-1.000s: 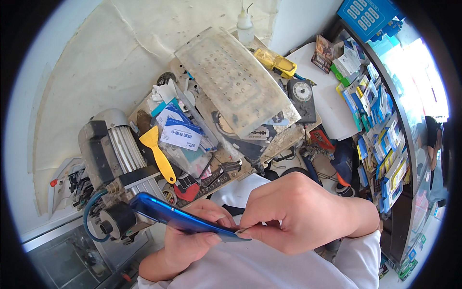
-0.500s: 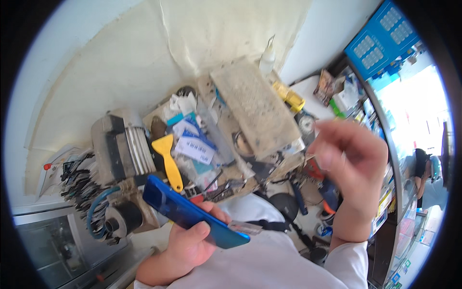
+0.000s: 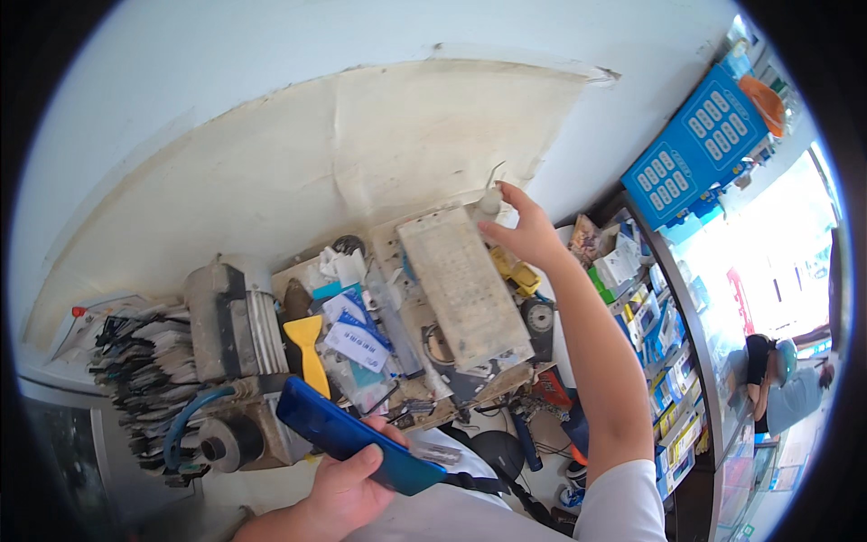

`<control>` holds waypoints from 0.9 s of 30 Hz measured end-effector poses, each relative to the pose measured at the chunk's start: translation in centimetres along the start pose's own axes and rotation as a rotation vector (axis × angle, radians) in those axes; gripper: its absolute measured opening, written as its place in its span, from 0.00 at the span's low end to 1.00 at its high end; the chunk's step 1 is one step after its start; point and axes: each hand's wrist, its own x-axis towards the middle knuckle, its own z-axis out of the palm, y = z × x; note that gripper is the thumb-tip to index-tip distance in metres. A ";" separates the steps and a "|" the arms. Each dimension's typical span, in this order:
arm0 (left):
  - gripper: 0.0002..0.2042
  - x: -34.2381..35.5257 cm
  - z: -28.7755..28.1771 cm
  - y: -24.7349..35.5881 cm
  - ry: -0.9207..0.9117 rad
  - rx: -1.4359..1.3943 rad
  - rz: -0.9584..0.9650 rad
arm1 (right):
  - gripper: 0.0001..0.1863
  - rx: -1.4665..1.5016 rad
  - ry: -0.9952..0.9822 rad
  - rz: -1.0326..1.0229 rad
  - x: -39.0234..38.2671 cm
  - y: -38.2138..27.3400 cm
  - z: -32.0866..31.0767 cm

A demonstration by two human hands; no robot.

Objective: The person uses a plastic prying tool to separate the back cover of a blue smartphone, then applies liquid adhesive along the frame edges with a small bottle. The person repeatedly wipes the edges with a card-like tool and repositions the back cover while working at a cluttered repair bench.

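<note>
two hands (image 3: 348,483) (image 3: 528,237): blue phone (image 3: 357,435), small white bottle (image 3: 489,204)

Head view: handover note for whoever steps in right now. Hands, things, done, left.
Left hand: grip closed on the blue phone, held low over the lap, tilted.
Right hand: stretched to the back of the cluttered bench, fingers at the small white dropper bottle by the wall; a firm hold cannot be confirmed.
Done: phone is in hand, arm at the bottle.
Left: bottle not yet brought to the phone; yellow scraper lies untouched.
</note>
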 end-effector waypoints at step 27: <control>0.21 2.5 0.6 -0.7 -0.329 0.013 0.050 | 0.28 -0.015 -0.262 -0.248 -26.1 -20.5 -8.8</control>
